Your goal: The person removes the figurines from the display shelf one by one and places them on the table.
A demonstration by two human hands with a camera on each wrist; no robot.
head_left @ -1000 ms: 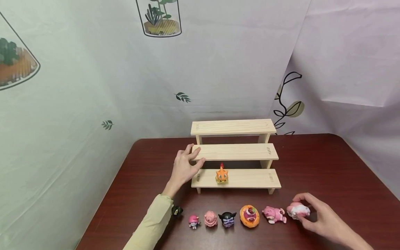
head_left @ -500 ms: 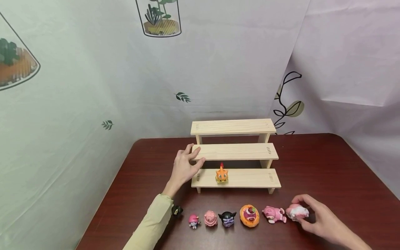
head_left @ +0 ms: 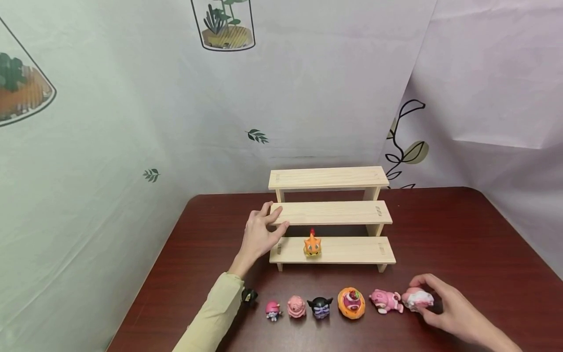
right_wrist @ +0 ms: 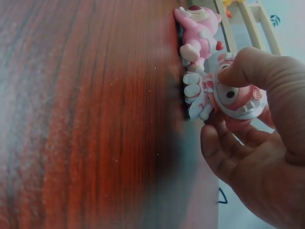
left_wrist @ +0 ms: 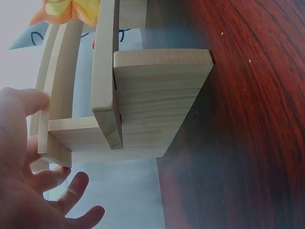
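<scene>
My left hand pinches the left end of the middle board of a three-step wooden display stand. In the left wrist view the thumb lies on the front edge of the board, with other fingers at its end. My right hand holds a pink-and-white figurine at the right end of a row. In the right wrist view my thumb presses on the figurine's face and fingers are behind it. Its feet are at the tabletop, beside a pink bear figurine.
An orange cat-like figurine sits on the lowest board. Along the front run an orange tart-like toy, a black-and-purple figurine, a round pink figurine, a pink-capped figurine and a black toy near my left sleeve.
My right hand has shifted slightly left with the pink-and-white figurine, closer to the pink bear figurine. My left hand stays on the stand.
</scene>
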